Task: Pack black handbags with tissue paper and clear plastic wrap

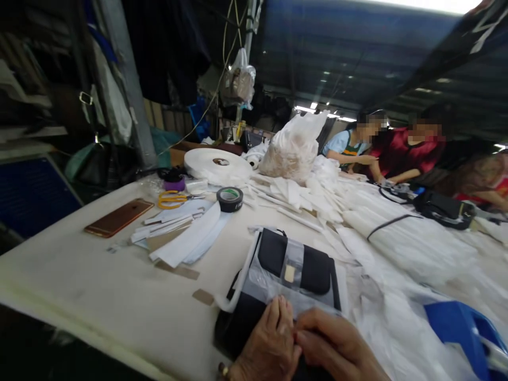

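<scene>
Honestly, I can't tell whether my left hand or right hand pinches anything over the partly hidden black bag; pale table leftward, dim room beyond

Left fingers and right fingers at a black bag, pale tabletop beneath

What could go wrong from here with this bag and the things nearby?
The clear film on the black bag could crease or tear where the left hand rests, close beside the right hand. The phone lies near the edge of the table, so a knock might send it off.
</scene>
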